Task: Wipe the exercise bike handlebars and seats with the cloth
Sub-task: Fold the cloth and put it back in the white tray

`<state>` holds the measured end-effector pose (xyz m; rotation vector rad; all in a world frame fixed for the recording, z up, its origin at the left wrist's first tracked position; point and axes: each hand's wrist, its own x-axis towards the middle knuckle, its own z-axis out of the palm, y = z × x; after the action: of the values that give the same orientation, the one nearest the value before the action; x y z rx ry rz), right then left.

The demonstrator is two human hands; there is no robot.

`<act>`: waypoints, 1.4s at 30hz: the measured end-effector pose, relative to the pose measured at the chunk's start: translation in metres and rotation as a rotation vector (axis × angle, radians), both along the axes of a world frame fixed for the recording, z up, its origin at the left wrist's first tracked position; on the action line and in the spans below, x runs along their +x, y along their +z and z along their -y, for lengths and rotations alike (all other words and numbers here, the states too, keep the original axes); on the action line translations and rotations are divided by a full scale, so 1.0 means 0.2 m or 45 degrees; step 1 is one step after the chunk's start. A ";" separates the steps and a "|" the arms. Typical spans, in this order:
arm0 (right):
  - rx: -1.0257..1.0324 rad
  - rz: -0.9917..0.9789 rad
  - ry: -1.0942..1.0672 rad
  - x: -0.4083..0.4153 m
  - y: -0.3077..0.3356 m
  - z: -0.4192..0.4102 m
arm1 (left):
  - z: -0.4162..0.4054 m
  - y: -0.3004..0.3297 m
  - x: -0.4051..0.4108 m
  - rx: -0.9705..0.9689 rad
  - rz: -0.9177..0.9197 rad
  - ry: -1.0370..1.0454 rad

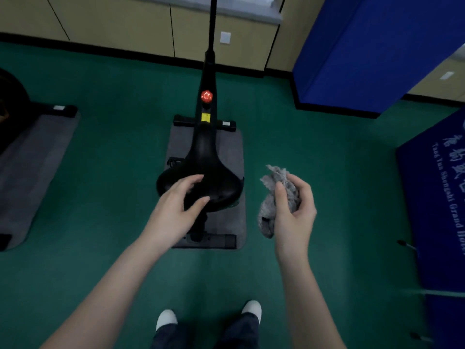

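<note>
Green gym floor (100, 159). The right hand (293, 210) grips the bunched cloth (274, 197), just right of the seat (203, 170); the left hand (176, 210), fingers loose, reaches over the seat's rear. Wiping here seems unstarted; handlebars unseen.

You have two hands, left (176, 210) and right (294, 210), one grey cloth (276, 197), one black seat (206, 172), two floor mats (234, 147) and two white shoes (166, 318).
</note>
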<state>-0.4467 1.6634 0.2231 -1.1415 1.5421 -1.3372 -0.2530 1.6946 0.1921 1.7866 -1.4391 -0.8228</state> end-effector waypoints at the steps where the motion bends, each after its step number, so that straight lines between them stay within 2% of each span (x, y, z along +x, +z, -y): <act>1: -0.006 -0.004 0.032 -0.06 0.03 0.02 | 0.02 0.02 -0.05 0.006 0.017 -0.008; 12: -0.090 -0.008 0.060 -0.97 0.29 0.35 | 0.37 0.32 -0.92 -0.048 0.128 -0.052; 19: -0.130 -0.036 0.028 -1.34 0.39 0.55 | 0.63 0.48 -1.29 -0.073 0.230 -0.146; 26: -0.164 -0.102 0.062 -1.47 0.46 0.87 | 0.99 0.52 -1.41 -0.138 0.261 -0.168; 35: -0.216 -0.193 0.165 -1.47 0.55 1.64 | 1.72 0.48 -1.41 -0.103 0.273 -0.118; 42: -0.236 -0.228 0.202 -1.52 0.61 2.16 | 2.28 0.54 -1.44 -0.131 0.406 -0.172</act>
<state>-0.7501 1.2323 0.3445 -1.5028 1.4393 -1.3200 -0.5401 1.2376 0.2998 1.8160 -1.7890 -0.5327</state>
